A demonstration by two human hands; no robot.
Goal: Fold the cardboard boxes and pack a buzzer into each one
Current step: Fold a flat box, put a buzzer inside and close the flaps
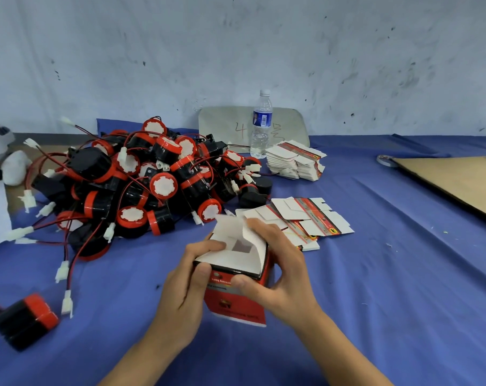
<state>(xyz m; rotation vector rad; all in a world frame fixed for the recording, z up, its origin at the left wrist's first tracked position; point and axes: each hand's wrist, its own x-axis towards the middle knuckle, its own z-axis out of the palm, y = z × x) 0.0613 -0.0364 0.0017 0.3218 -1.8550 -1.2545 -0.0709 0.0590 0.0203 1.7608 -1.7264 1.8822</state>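
While its top flaps stand open, my left grip and right grip both pinch the red box. Buzzer pile sits behind.

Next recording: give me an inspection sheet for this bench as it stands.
Surface: blue cloth, creased, covers the table.
Job's things: red box, top flaps open; buzzer pile at rear left; lone buzzer at near left; flat box stack; loose flat boxes fanned out beyond the hands.
Clutter: water bottle; cardboard sheet at right.
Grippers: left hand and right hand both grip the red box.
Cables: red-black leads with white plugs trail from the pile.
Surroundings: scuffed wall.
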